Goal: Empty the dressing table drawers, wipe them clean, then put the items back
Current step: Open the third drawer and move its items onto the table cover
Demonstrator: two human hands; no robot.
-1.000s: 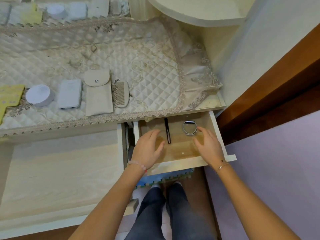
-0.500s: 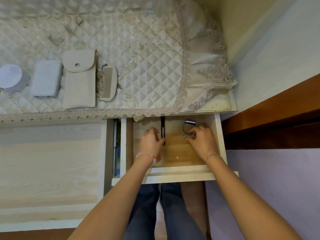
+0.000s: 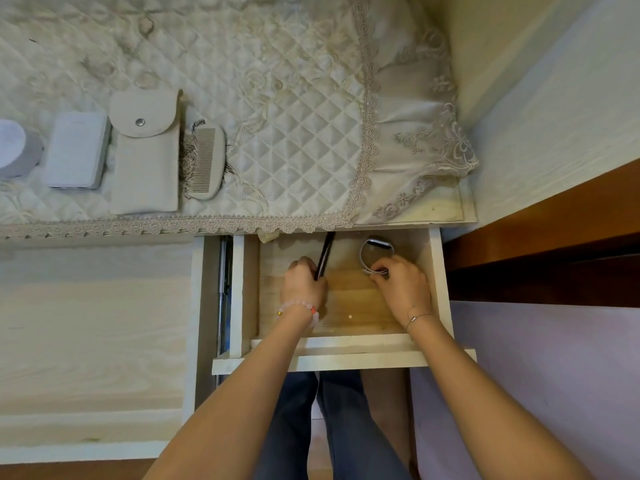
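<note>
A quilted, lace-edged cloth (image 3: 284, 109) is covering the dressing table top, and the small drawer (image 3: 346, 355) below its right end is standing pulled out. Both hands are reaching into it. The left hand (image 3: 303, 284) is curling its fingers around the near end of a slim black stick (image 3: 325, 252) — the far end is angling up toward the back of the drawer. The right hand (image 3: 401, 289) is pinching the near edge of a silver wristband (image 3: 375, 256) between fingertips and thumb. On the cloth a pouch (image 3: 145, 154), a comb (image 3: 204, 161) and a white box (image 3: 76, 150) are lying side by side.
</note>
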